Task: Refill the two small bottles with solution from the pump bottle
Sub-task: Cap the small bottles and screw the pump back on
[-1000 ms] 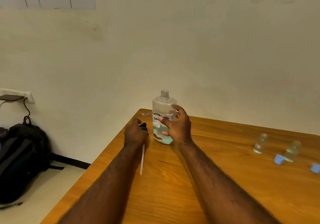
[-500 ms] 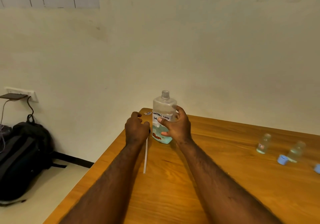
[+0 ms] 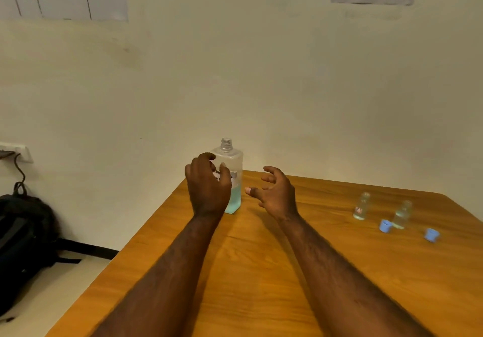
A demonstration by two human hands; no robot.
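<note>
The clear pump bottle (image 3: 236, 163) stands uncapped near the table's far left corner, with blue-green solution in its lower part and its threaded neck bare. My left hand (image 3: 207, 188) wraps its left side, thumb across the label. To the bottle's right, my right hand (image 3: 277, 193) hovers with spread fingers and holds nothing. Two small clear bottles (image 3: 362, 206) (image 3: 402, 214) stand open at the right. Their two blue caps (image 3: 385, 225) (image 3: 431, 234) lie beside them. The pump head and its tube are not visible.
The wooden table (image 3: 261, 271) meets the wall at its far edge, and its left edge drops to the floor. A black backpack (image 3: 21, 245) sits on the floor at the left, below a wall socket (image 3: 15, 151) with a cable.
My right hand has let go of the pump bottle and moved right, open. My left hand has left the pump tube on the table and taken the bottle's left side.
</note>
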